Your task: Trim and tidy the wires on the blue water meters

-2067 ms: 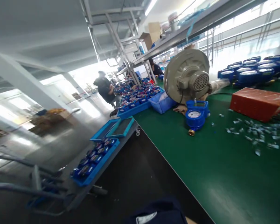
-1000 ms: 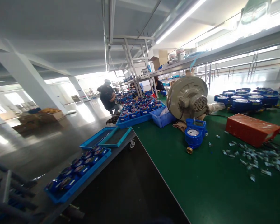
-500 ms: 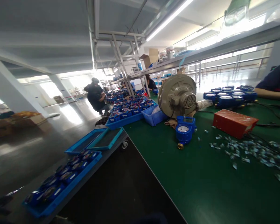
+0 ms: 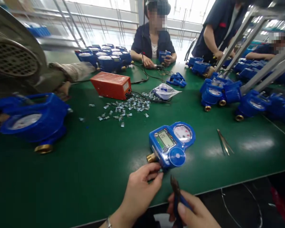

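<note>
A blue water meter with a small digital display and a round dial lies on the green table in front of me. My left hand is at its near lower corner, thumb and forefinger pinched on a small pale piece mostly hidden by the fingertips. A brass pipe end juts from the meter just above these fingers. My right hand is closed around blue-handled cutting pliers. Their dark jaws point up towards the meter, apart from it.
Tweezers lie to the right. Beyond the meter are scattered small clear pieces, an orange box with cables and a plastic bag. Another meter and a blower stand left; more meters are right. Co-workers sit and stand opposite.
The view has swung right and down from the trolley and blower to the table before me. Both hands, the pliers and the meter with a display are now in view.
</note>
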Available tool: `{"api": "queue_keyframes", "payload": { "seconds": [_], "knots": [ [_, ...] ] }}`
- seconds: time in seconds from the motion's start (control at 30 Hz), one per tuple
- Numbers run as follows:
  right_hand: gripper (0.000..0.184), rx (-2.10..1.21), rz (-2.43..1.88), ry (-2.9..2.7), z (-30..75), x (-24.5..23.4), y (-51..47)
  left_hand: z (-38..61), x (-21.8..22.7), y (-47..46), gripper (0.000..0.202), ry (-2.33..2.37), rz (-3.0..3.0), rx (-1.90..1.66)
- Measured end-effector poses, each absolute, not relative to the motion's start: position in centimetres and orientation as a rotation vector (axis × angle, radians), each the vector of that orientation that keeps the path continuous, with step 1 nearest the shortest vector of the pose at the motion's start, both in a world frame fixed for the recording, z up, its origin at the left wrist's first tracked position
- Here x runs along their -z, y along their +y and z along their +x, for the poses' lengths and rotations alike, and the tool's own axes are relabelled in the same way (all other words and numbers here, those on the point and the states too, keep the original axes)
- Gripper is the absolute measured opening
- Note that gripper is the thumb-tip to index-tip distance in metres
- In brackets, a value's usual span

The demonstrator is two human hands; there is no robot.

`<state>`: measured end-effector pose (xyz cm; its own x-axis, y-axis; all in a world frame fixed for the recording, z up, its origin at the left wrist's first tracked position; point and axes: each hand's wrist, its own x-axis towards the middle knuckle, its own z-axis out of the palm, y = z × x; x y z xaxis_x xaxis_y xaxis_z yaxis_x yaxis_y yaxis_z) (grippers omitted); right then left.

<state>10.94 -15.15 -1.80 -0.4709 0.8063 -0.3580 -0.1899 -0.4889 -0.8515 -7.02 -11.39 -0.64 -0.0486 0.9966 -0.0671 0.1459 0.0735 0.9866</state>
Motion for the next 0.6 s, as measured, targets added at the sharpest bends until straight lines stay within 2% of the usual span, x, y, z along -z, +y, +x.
{"api": "queue_keyframes", "payload": {
  "seconds": [0.17, 0.43, 0.6],
  "knots": [
    [0.051, -2.08, -0.97, -1.044, 10.5, 2.1, -14.5, -7.1, 1.0, -11.3, 0.015, 1.365, 1.243, -1.128],
    [0.058, -2.109, -1.078, -1.032, 9.9, 1.3, -13.5, -7.3, 1.2, -11.2, 0.015, 1.35, 1.246, -1.12],
    [0.055, -2.067, -1.108, -1.098, 9.7, 0.6, -13.0, -7.3, 0.9, -11.0, 0.014, 1.337, 1.243, -1.106]
  ]
}}
